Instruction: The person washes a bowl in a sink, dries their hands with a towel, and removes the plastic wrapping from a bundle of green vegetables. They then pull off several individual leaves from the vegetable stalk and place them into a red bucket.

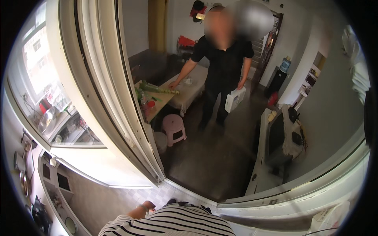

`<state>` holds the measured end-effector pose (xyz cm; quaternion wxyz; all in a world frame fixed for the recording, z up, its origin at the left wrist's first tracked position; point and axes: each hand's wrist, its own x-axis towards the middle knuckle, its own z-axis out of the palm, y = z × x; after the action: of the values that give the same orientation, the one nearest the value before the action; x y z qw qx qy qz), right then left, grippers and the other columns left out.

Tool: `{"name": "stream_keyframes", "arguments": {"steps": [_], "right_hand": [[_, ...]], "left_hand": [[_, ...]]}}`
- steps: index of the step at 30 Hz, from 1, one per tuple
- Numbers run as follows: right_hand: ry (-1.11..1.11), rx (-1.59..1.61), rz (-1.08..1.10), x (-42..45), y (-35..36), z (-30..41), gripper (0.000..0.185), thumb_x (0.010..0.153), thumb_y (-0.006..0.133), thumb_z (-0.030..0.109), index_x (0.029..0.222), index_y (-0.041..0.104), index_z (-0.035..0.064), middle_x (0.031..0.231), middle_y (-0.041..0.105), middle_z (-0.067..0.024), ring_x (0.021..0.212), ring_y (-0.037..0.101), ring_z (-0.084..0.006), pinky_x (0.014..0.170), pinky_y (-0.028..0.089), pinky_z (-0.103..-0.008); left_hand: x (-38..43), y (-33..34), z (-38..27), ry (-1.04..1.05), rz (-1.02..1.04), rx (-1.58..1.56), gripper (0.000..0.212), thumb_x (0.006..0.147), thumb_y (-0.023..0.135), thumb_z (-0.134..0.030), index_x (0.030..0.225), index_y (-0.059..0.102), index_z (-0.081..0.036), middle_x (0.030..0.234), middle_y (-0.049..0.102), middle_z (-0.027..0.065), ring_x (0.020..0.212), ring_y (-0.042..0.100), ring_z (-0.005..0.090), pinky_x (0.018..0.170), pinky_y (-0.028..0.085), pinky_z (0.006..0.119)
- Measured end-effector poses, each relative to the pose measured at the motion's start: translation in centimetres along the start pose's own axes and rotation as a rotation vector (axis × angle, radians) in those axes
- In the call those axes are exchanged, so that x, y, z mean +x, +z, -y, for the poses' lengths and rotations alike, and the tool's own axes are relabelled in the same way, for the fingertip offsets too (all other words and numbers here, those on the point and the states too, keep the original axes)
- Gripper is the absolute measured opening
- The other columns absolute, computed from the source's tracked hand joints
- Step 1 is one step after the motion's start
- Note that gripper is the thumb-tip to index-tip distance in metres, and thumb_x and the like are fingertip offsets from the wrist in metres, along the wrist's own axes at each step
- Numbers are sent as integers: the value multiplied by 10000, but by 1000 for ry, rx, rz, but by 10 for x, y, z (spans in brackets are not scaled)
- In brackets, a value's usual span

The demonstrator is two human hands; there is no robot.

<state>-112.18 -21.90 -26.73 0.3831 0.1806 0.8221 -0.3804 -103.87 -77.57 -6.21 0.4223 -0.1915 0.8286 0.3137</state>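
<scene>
My left hand (148, 205) hangs beside my striped shirt (180, 221), with a bracelet at the wrist. Its fingers look curled, but they are too small and partly hidden to tell whether they hold anything. Tiled floor (133, 193) lies below it, by the sliding-door track (189, 193). My right hand is out of view. Beyond the doorway another person (224, 65) in dark clothes stands facing me. That person carries a white box or case (235, 99) in one hand and reaches the other to a green, wrapped bundle (158, 88) on a table.
A pink plastic stool (173, 125) stands by the table (161, 103). On the right, a television (276, 138) sits on a low cabinet (256, 165). White door frames (109, 73) rise at left. A water dispenser (277, 78) stands farther back.
</scene>
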Motion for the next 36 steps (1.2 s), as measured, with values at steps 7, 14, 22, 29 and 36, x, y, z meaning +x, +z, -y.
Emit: {"name": "stream_keyframes", "arguments": {"steps": [7, 14, 22, 29, 36], "right_hand": [[-243, -488, 17, -16, 7, -34, 540, 830, 468, 602, 1170, 616, 208, 1108, 637, -111, 1007, 603, -337, 839, 486, -421], [-434, -613, -141, -23, -3, -59, 484, 835, 525, 551, 1120, 640, 176, 1035, 653, -134, 942, 617, -347, 762, 501, -438], [293, 928, 104, -25, 25, 3, 285, 872, 556, 135, 1118, 552, -10, 863, 658, -180, 588, 572, -239, 540, 487, -326], [347, 890, 69, -15, 39, -8, 188, 878, 543, 101, 1026, 592, -5, 869, 670, -174, 621, 623, -230, 531, 489, -303], [427, 950, 96, -8, 44, -28, 198, 883, 552, 111, 1044, 599, 6, 888, 678, -149, 757, 644, -235, 637, 512, -312]], "left_hand": [[64, 24, 61, -74, 20, -326, 321, 870, 493, -277, 700, 706, -105, 704, 697, 28, 575, 652, 125, 567, 501, 319], [45, 13, 27, 17, 17, -175, 295, 871, 488, -225, 734, 681, -49, 746, 708, 33, 635, 672, 128, 601, 509, 291], [38, 4, 54, 206, -40, 8, 254, 901, 494, -197, 814, 660, -27, 839, 712, 56, 707, 674, 125, 627, 506, 266], [27, -5, 50, 325, 24, 391, 256, 921, 462, -228, 945, 648, -53, 937, 705, 34, 832, 673, 126, 671, 507, 291], [-43, -34, -32, -95, 19, -5, 323, 935, 421, -238, 915, 653, -14, 942, 706, 58, 784, 682, 130, 697, 516, 260]]}}
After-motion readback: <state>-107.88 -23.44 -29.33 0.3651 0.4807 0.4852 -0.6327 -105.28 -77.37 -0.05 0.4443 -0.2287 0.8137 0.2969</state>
